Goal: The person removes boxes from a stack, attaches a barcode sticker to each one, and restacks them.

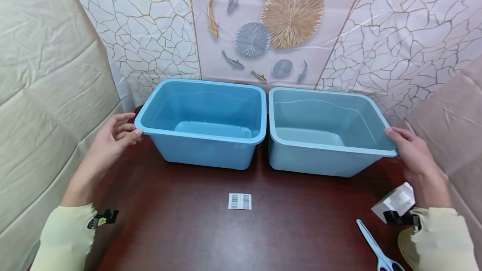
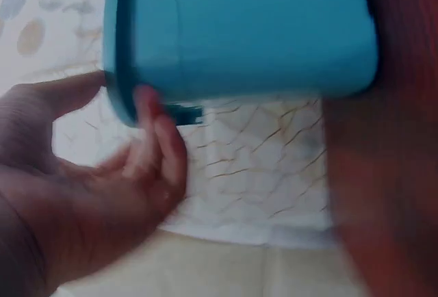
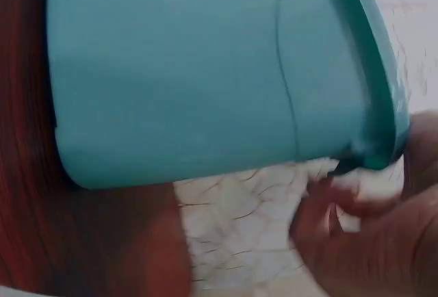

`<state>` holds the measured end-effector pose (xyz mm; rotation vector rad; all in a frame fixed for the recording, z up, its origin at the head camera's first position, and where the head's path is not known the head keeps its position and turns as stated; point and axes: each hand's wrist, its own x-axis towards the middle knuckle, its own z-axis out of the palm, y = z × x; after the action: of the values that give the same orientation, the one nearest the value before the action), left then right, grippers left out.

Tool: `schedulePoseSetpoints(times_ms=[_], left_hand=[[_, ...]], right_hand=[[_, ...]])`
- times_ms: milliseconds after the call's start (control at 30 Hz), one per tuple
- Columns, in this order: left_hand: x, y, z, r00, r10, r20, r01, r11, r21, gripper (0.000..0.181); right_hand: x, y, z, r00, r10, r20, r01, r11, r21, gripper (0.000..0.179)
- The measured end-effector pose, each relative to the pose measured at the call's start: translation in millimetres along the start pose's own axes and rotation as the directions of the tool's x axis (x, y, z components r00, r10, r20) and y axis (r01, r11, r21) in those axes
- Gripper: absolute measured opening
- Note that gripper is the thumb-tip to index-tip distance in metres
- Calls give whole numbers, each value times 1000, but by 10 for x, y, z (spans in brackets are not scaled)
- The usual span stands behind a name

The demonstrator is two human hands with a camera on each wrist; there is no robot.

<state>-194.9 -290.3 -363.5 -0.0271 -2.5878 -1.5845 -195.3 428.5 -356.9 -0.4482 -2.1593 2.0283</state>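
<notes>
Two empty rectangular plastic bins stand side by side at the back of the table. My left hand (image 1: 109, 145) pinches the left front corner of the blue bin (image 1: 211, 152), thumb at the rim and fingers curled beneath it; the left wrist view shows this grip on the bin's end wall (image 2: 260, 30). At the far side of the grey-blue bin (image 1: 312, 160), my right hand (image 1: 418, 160) grips the rim's right front corner. In the right wrist view the fingers of that hand (image 3: 369, 242) bend under the lip, and the thumb is partly hidden.
A white label with barcodes (image 1: 239, 201) lies on the dark red-brown table (image 1: 188, 229). Beside my right wrist are a small white box (image 1: 397, 199), light-blue scissors (image 1: 370, 239) and a partly hidden tan roll (image 1: 406, 246). Patterned cloth hangs behind the bins.
</notes>
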Motion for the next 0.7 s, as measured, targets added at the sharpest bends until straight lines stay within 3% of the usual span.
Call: schedulePoseSetpoints(times_ms=[33, 67, 133, 200, 233, 267, 300, 433, 567, 633, 700], left_hand=[[-25, 55, 10, 999, -10, -34, 14, 992, 128, 80], [-56, 115, 24, 997, -8, -76, 26, 970, 243, 84], [-118, 242, 65, 987, 27, -160, 34, 930, 366, 90], [-185, 369, 124, 970, 84, -227, 17, 912, 411, 90], [-211, 428, 158, 958, 129, -255, -11, 909, 418, 87], [-238, 483, 191, 946, 177, -273, -47, 904, 424, 84], [-262, 533, 229, 934, 220, -280, -83, 900, 427, 81], [-361, 695, 378, 898, 340, -280, -201, 882, 427, 72], [-449, 783, 516, 882, 404, -242, -279, 862, 424, 71], [-479, 801, 605, 861, 464, -206, -342, 831, 439, 66], [-507, 806, 702, 843, 524, -118, -426, 786, 449, 51]], right_hand=[[-36, -41, 62, 992, -48, -119, 36, 994, -99, 7], [-80, -87, 132, 966, -110, -233, 72, 983, -166, 9], [-190, -185, 288, 866, -265, -424, 147, 946, -289, 13], [-326, -292, 451, 763, -395, -512, 226, 905, -361, 21], [-405, -346, 538, 727, -448, -521, 267, 883, -387, 25], [-490, -398, 629, 704, -490, -513, 311, 863, -397, 29], [-580, -446, 721, 689, -530, -495, 350, 841, -413, 32], [-900, -569, 1068, 660, -640, -393, 513, 766, -387, 33], [-1011, -479, 1269, 643, -709, -290, 606, 702, -373, 35], [-1041, -390, 1370, 626, -743, -237, 654, 666, -358, 35], [-1074, -280, 1479, 611, -777, -152, 701, 620, -353, 34]])
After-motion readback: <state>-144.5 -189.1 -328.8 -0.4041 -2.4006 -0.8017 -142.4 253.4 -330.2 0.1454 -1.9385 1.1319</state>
